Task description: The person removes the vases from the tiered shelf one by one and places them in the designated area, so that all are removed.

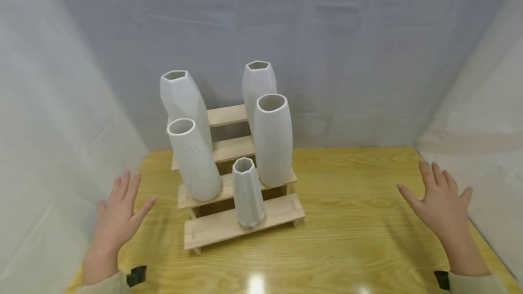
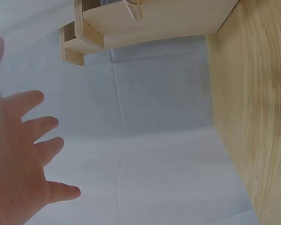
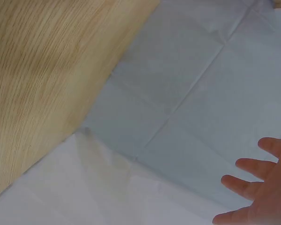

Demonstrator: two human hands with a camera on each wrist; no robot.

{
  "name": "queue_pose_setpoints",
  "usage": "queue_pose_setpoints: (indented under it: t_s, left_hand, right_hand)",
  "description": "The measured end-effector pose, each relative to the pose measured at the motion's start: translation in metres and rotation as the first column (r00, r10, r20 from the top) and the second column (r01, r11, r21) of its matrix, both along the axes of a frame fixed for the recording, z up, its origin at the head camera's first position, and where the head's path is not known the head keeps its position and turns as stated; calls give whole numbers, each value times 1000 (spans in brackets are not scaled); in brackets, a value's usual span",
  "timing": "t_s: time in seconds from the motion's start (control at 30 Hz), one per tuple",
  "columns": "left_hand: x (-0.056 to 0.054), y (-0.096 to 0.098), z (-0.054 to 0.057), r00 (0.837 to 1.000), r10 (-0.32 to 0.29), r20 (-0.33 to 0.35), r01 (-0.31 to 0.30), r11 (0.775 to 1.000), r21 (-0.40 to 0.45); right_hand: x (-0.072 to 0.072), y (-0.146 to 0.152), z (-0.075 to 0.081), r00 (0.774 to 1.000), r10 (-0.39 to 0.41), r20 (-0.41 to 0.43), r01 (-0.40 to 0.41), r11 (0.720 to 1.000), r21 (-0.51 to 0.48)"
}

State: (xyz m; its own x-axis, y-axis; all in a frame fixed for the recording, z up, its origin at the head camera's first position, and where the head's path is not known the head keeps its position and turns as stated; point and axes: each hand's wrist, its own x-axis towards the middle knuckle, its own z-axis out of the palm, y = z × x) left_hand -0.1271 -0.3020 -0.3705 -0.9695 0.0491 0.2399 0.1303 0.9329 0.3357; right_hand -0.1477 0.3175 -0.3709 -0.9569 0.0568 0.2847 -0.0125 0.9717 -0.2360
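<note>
My left hand [image 1: 116,219] is held over the table's left side with its fingers spread, holding nothing. A stepped wooden rack [image 1: 220,228] stands to the right of it. On the rack's lowest step is a small fluted white vase [image 1: 248,198]. One step up are a textured white vase [image 1: 194,162], leaning in this view, and a smooth round-mouthed vase [image 1: 273,144]. Behind them rise two faceted vases, one at left [image 1: 185,96] and one at right [image 1: 258,80]. Far to the right of the rack, my right hand [image 1: 443,205] hovers with fingers spread and nothing in it.
The wood-grain table [image 1: 351,221] stretches between the rack and my right hand. Pale cloth hangs behind as a back wall [image 1: 347,58] and along the left [image 1: 49,126] and right [image 1: 482,117] sides. A dark strap [image 1: 136,276] shows at the left cuff.
</note>
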Motion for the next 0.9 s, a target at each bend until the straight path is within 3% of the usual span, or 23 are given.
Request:
queue_pose_setpoints:
  t_s: [0.13, 0.37, 0.63, 0.9]
  left_hand:
    - [1, 1, 0, 1000, -2, 1, 2, 1000, 7]
    - [1, 3, -1, 998, -7, -56, 7, 1000, 12]
    - [2, 4, -6, 994, 18, -110, -18, 1000, 4]
    - [-1, 7, -15, 992, -1, -129, 8, 999, 51]
  right_hand:
    - [1, -2, 0, 1000, 0, -27, 1, 1000, 3]
    - [2, -7, 0, 995, 24, -94, -24, 1000, 2]
    - [2, -8, -4, 995, 24, -100, -28, 999, -36]
    - [-1, -14, -10, 992, 46, -117, -54, 997, -62]
